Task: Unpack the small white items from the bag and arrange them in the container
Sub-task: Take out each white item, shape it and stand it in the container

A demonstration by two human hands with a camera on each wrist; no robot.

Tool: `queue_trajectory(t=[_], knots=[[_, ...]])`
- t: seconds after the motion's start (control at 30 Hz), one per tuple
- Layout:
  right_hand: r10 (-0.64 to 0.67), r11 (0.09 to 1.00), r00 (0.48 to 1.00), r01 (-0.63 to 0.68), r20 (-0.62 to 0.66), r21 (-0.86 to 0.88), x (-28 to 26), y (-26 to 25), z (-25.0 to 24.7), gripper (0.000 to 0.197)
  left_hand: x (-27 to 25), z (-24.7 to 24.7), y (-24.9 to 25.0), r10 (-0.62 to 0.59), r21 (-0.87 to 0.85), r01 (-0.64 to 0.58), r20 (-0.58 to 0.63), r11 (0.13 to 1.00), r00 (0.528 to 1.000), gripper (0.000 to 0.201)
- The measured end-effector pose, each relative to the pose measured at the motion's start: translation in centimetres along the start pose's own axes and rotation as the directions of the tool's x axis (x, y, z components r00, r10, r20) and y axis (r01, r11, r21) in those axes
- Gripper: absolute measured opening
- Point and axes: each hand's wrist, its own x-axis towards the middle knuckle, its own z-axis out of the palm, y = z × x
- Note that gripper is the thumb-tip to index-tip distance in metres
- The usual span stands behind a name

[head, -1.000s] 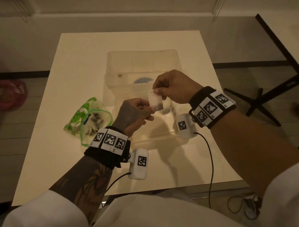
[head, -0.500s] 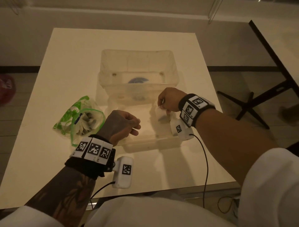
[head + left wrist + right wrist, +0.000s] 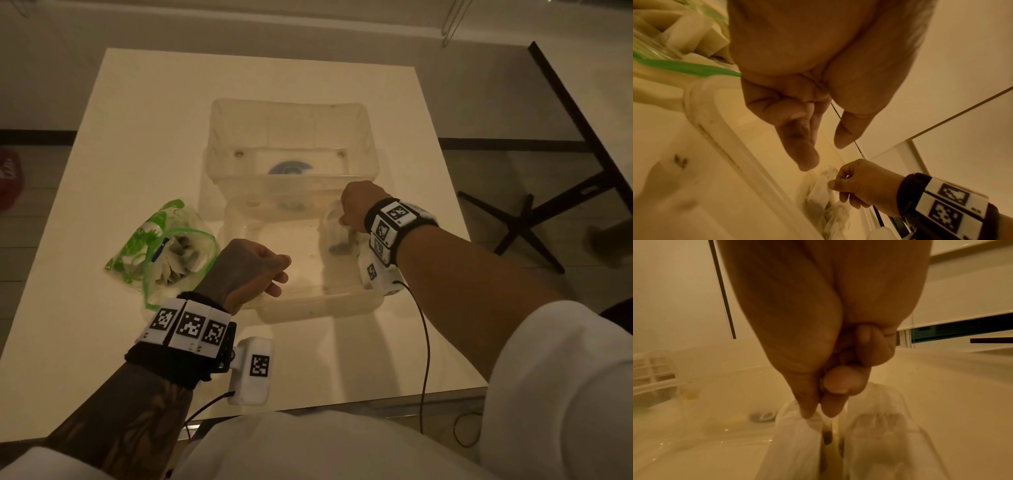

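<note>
A clear plastic container lies on the table in front of me. My right hand is down at its right side, thumb and finger pinching the top of a small white sachet. In the right wrist view the pinched sachet stands upright beside a second sachet. My left hand hovers over the container's near left part, fingers loosely curled and holding nothing. The green-printed clear bag lies left of the container, its mouth open and several white sachets inside.
A deeper clear tub stands right behind the container, with a dark round thing showing through its floor. The pale table carries the bag at left. A dark table stand is on the floor to the right.
The right hand took the sachet from mid-air down into the container's right side. The left hand let go of it and drew back toward the near left edge.
</note>
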Motion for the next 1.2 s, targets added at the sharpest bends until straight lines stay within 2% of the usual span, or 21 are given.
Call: queue_trajectory(t=[0.23,0.37,0.47,0.57,0.8,0.97,1.07,1.2], knots=[[-0.052,0.997,0.998,0.05,0.034,0.056,-0.6,-0.3,0.0,0.011,-0.2,0.0,-0.4,-0.017,0.003,0.017,0.003,1.0,1.0,0.018],[-0.178,0.979,0.962,0.152,0.208,0.136,-2.2,-1.1,-0.1,0.017,-0.3,0.0,-0.4,-0.025,-0.012,0.025,0.001,1.0,1.0,0.019],[-0.167,0.983,0.944,0.137,0.284,0.122,-2.5,-1.4,0.5,0.027,-0.4,0.1,-0.3,-0.03,-0.027,0.03,-0.002,0.999,1.0,0.019],[-0.169,0.985,0.953,0.159,0.252,0.06,-2.5,-1.3,0.1,0.034,-0.5,-0.1,-0.2,-0.029,-0.04,0.029,-0.006,0.999,1.0,0.019],[-0.17,0.985,0.954,0.165,0.247,0.043,-2.4,-0.7,-0.4,0.023,-0.6,-0.3,-0.4,-0.034,-0.05,0.033,-0.008,0.998,0.999,0.018],[-0.148,0.987,0.961,0.16,0.234,-0.031,-2.2,-1.1,-0.2,0.023,-0.7,-0.7,-0.4,-0.035,-0.064,0.033,-0.031,0.997,0.999,0.018],[-0.129,0.991,0.969,0.131,0.209,0.008,-2.3,-1.3,-0.6,0.022,-0.6,-1.2,-0.5,-0.031,-0.068,0.028,-0.057,0.997,0.998,0.019],[-0.158,0.987,0.972,0.154,0.175,0.04,-3.0,-1.1,-1.3,0.023,-0.6,-2.2,-1.1,-0.015,-0.03,0.011,-0.127,0.999,0.992,0.017]])
